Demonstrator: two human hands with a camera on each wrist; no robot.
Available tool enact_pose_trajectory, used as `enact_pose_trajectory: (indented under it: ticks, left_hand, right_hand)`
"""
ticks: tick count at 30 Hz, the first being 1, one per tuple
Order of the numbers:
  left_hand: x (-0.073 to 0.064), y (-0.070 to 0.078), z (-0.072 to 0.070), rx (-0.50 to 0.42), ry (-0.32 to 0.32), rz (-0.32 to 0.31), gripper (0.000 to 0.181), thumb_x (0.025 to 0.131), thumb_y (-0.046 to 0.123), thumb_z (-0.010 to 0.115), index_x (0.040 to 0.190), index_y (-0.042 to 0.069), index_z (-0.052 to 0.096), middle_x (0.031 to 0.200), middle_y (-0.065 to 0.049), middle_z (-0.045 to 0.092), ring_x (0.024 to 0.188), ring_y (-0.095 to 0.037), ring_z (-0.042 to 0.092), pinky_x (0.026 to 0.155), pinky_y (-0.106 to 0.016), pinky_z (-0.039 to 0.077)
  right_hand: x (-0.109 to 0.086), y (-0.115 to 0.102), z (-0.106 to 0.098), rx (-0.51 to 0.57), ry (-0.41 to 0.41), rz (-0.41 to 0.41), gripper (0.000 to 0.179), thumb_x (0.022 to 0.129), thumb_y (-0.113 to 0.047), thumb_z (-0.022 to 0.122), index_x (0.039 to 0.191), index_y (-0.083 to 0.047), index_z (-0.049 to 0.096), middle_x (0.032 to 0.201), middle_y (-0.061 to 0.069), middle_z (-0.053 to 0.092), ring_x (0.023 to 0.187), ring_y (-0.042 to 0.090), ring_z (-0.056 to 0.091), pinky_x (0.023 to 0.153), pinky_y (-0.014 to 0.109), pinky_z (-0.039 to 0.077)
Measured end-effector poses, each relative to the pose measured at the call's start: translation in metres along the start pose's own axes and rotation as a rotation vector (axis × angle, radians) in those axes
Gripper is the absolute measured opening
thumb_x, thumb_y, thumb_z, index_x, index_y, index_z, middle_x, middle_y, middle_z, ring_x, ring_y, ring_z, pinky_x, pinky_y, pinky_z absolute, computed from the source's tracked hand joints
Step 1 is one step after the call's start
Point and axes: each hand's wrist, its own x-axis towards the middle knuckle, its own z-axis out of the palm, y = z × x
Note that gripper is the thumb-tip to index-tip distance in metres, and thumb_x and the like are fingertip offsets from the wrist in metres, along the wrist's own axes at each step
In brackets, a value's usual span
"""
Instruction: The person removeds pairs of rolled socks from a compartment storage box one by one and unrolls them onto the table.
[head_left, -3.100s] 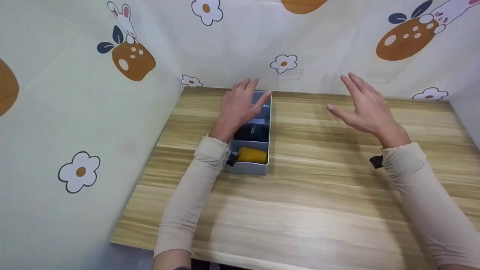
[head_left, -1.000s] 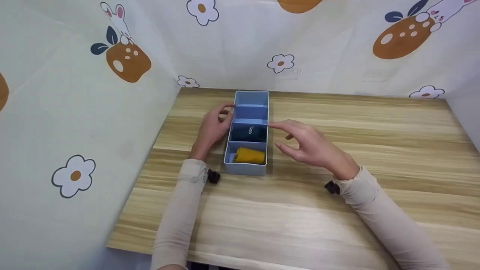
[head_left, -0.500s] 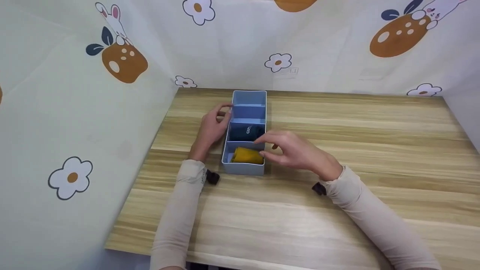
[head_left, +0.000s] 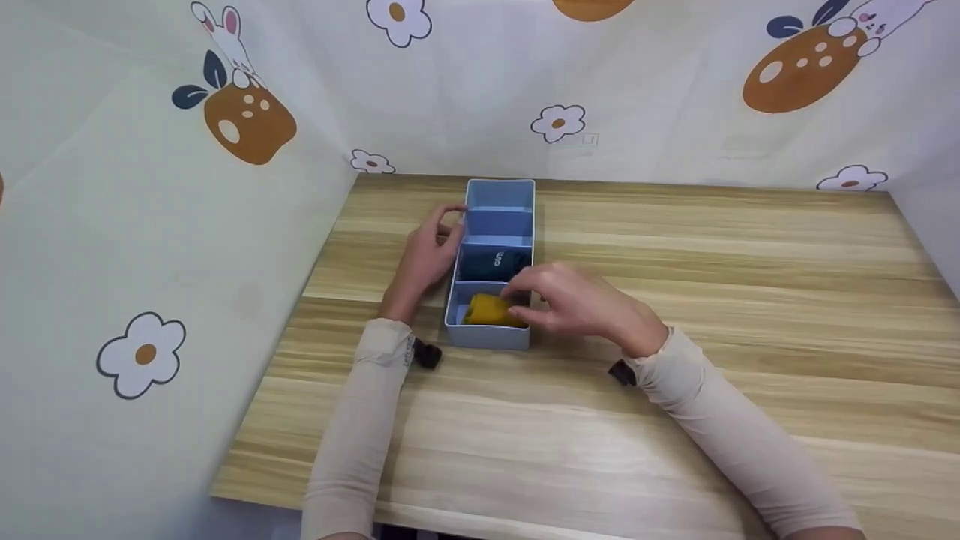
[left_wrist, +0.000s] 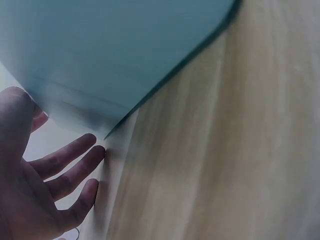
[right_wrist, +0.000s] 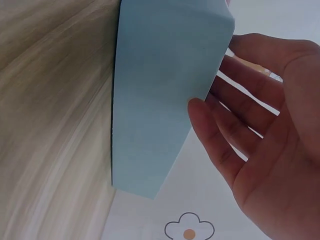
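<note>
A narrow light-blue box (head_left: pixel 487 339) with several compartments in a row stands on the wood-grain table. My right hand (head_left: pixel 574 301) reaches over its right wall into the nearest compartment. Thumb and index finger pinch the right part of a rolled yellow cloth (head_left: pixel 486 307) lying there. In the right wrist view the other fingers stay outside the wall. A dark navy rolled cloth (head_left: pixel 487 264) with pale lettering fills the compartment behind. My left hand (head_left: pixel 429 251) is at the box's left side, index fingertip at the rim, its other fingers (left_wrist: pixel 75 172) loosely extended beside the wall.
The two far compartments (head_left: pixel 500 196) hold nothing visible. A patterned curtain (head_left: pixel 637 97) hangs behind the table (head_left: pixel 675 247) and along its left side. Small black wrist cameras (head_left: pixel 427 353) sit at both cuffs.
Both hands have come down to the box's sides from above. My right hand has then moved left and toward the near end, onto the yellow cloth; the left hand has stayed at the wall.
</note>
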Motion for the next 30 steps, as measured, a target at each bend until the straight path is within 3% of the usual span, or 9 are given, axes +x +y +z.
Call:
enact_pose_trajectory:
  ticks: [4,11,22,30]
  left_hand:
    - [0.0,-0.001,0.0,0.005,-0.003,0.001,0.038,0.113,0.038,0.054,0.149,0.028,0.059,0.121,-0.013,0.078,0.109,-0.023,0.075,0.101,-0.048,0.059]
    - [0.0,0.0,-0.001,0.02,-0.002,0.005,0.038,0.113,0.04,0.053,0.149,0.029,0.059,0.124,-0.012,0.078,0.114,-0.023,0.074,0.105,-0.049,0.057]
    - [-0.001,0.003,-0.001,0.036,0.001,0.014,0.035,0.113,0.037,0.053,0.148,0.033,0.058,0.119,-0.01,0.079,0.106,-0.021,0.074,0.099,-0.047,0.057]
    - [-0.002,0.001,0.0,0.042,-0.001,0.011,0.034,0.114,0.04,0.051,0.147,0.037,0.057,0.131,-0.011,0.076,0.115,-0.022,0.074,0.106,-0.049,0.057]
  right_hand:
    - [0.003,-0.005,0.0,-0.03,-0.015,0.031,0.029,0.103,-0.027,0.076,0.126,-0.01,0.078,0.122,0.006,0.081,0.108,0.024,0.077,0.098,0.043,0.062]
    - [0.009,-0.01,0.001,-0.059,-0.01,0.068,0.032,0.098,-0.03,0.083,0.122,-0.01,0.08,0.112,0.006,0.082,0.096,0.024,0.076,0.089,0.043,0.063]
    - [0.022,-0.018,0.007,-0.147,-0.066,0.138,0.034,0.091,-0.031,0.09,0.12,-0.015,0.082,0.108,0.002,0.082,0.089,0.018,0.072,0.08,0.039,0.062]
    - [0.031,-0.023,0.01,-0.271,-0.081,0.156,0.021,0.091,-0.031,0.089,0.102,-0.015,0.082,0.081,0.001,0.072,0.07,0.021,0.062,0.058,0.033,0.045]
